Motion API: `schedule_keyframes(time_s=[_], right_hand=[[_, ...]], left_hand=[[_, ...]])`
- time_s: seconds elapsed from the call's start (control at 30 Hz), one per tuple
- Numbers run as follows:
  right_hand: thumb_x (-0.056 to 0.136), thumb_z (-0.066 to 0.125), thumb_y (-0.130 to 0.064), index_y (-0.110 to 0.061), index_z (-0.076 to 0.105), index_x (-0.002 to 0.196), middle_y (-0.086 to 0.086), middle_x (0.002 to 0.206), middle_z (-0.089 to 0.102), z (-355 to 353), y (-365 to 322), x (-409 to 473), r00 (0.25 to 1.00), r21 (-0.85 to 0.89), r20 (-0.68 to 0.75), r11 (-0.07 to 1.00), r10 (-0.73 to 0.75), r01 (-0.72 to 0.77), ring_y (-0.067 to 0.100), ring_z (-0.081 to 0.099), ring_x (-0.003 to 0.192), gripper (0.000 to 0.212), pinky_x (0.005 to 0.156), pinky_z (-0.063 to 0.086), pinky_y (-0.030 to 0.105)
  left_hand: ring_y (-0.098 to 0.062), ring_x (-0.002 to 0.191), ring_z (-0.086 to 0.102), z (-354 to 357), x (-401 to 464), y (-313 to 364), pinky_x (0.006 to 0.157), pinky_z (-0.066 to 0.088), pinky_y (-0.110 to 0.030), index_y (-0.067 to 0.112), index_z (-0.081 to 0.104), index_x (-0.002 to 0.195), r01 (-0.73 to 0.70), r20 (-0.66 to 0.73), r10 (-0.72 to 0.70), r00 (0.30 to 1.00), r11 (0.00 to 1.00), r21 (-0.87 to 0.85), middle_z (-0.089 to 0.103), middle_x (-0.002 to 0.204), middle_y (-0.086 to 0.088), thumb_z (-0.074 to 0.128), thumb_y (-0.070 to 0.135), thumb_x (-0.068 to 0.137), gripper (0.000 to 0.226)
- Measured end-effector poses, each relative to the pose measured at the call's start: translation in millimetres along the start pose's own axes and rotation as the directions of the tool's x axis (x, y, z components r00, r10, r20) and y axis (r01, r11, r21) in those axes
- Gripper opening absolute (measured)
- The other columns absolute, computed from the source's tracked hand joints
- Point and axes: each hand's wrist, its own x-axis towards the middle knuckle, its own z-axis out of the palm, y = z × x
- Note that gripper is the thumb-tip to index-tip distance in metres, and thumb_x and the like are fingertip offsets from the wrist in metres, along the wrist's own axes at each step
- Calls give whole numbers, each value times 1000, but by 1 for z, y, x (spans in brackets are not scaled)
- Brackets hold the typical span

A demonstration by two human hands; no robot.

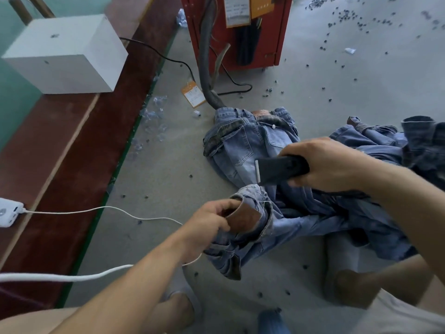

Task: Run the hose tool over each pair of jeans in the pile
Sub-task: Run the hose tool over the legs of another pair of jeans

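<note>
My right hand grips the black nozzle of the hose tool, its flat mouth pointing left above the denim. My left hand holds the waistband of a light blue pair of jeans by its brown leather patch. This pair lies crumpled across the grey floor in front of me. Another light blue pair lies flat beyond the nozzle. A darker heap of jeans sits at the right. The grey ribbed hose runs from the flat pair up to the red machine.
A red machine with paper tags stands at the top. A white box rests on a dark red bench at the left. White cables cross the floor by my left arm. Small dark scraps and an orange tag litter the floor.
</note>
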Motion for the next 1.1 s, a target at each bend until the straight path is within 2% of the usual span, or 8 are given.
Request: schedule_keyframes(time_s=[0.07,0.13,0.2,0.27,0.37,0.47,0.87,1.1], right_hand=[[77,82,-30,-38,64,106,-12,89,67,-5,13,-1,998,-64,19,996,65,-64,18,60,86,35,80,53,42],[78,81,-30,-39,63,107,-13,93,67,-1,15,-2,996,-100,42,992,75,-71,19,59,88,36,82,54,45],[79,80,-32,-41,63,110,-16,97,65,7,11,-1,996,-107,74,994,46,-38,18,59,91,37,83,52,42],[79,79,-34,-42,62,112,-17,100,64,15,6,1,995,-126,104,992,5,9,15,58,93,38,80,47,37],[77,76,-32,-42,62,113,-17,102,65,21,1,-2,990,-166,142,985,-24,48,14,57,95,40,82,48,36],[79,71,-30,-41,61,112,-14,102,65,24,-5,-7,976,-208,219,976,-14,61,17,61,96,36,84,53,41],[83,67,-30,-41,60,115,-15,100,61,32,-24,-10,978,-188,192,975,-86,123,14,61,93,35,82,53,39],[82,66,-37,-45,55,121,-16,104,57,44,-34,-21,966,-181,224,969,-128,170,13,61,96,41,81,54,37]], left_hand=[[-30,96,70,-11,3,-2,78,60,-35,8,72,107,147,8,-149,989,961,-234,75,104,-16,48,-11,62,54],[-30,83,68,-14,2,-1,76,57,-39,3,68,109,310,127,-283,951,879,-361,70,97,-19,60,9,67,43],[-29,80,68,-6,1,-2,84,56,-43,6,70,110,458,167,-427,889,839,-294,70,98,-16,75,34,80,41],[-30,80,70,1,4,-10,95,54,-52,8,72,109,523,30,-531,847,822,-226,73,98,-18,82,35,81,41],[-32,81,72,5,6,-14,96,53,-58,6,69,116,471,-71,-498,864,851,-231,74,99,-21,67,16,97,22],[-34,87,72,-1,7,-9,98,52,-57,-1,66,121,385,-65,-422,904,873,-300,73,103,-24,57,10,102,24],[-31,83,77,-2,5,-1,70,63,-45,2,66,115,299,-12,-341,940,841,-452,75,102,-22,50,15,105,23],[-31,85,73,5,4,7,78,62,-47,-5,58,131,288,-26,-338,941,837,-465,71,109,-24,47,14,107,33]])
